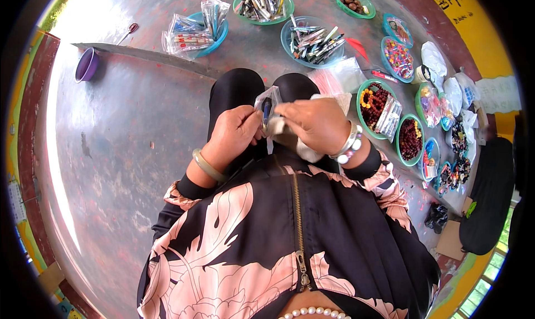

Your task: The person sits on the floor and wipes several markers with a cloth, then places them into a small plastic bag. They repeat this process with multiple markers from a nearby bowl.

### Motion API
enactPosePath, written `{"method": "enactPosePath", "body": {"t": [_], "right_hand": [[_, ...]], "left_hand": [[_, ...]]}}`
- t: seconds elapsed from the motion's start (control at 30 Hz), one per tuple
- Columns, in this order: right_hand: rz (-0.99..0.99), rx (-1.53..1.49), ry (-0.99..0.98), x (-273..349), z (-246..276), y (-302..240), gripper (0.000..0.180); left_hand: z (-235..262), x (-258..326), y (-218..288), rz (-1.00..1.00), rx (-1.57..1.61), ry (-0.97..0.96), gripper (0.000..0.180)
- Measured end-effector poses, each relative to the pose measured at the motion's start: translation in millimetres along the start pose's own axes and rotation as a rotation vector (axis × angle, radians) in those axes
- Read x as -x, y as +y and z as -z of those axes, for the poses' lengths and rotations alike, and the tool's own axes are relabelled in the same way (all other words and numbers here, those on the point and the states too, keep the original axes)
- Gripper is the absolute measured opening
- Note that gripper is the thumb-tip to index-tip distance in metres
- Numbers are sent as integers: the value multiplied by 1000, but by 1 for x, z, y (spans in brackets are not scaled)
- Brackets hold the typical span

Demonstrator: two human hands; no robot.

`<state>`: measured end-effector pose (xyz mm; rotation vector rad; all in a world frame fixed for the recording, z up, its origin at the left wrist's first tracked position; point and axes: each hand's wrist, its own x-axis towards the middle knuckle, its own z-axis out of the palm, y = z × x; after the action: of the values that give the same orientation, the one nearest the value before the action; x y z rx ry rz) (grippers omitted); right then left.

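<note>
Over my lap, my left hand [237,130] pinches a small clear plastic bag [275,94] by its left side. Dark blue and black pens [267,110] show inside the bag, upright. My right hand [317,121] is at the bag's right edge, its fingers bent and pressed together. Its thumb and whatever it may grip are hidden, and the fingertips are slightly blurred. A whitish cloth-like thing [285,133] lies below the right hand, partly covered by it.
Ahead are a blue basin [222,36] of bagged pens and basins of loose pens, one green [285,13], one blue [287,47]. Clear bags [346,74] lie right of my knees. Bead basins [361,115] line the right. A purple basin [87,65] stands far left beside a low ledge [150,57].
</note>
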<state>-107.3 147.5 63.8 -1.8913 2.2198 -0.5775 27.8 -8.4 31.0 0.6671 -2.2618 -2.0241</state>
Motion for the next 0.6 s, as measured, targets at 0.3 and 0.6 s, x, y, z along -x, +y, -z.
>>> {"method": "enactPosePath", "body": {"t": [0.3,0.6], "right_hand": [[20,-105,-32,-2,9,-8,12],[88,205,-45,-20,-31,-8,15]], "left_hand": [[-1,-2,-3,-21,-15,-11,27],[0,0,-12,-101,-34,20,25]]}}
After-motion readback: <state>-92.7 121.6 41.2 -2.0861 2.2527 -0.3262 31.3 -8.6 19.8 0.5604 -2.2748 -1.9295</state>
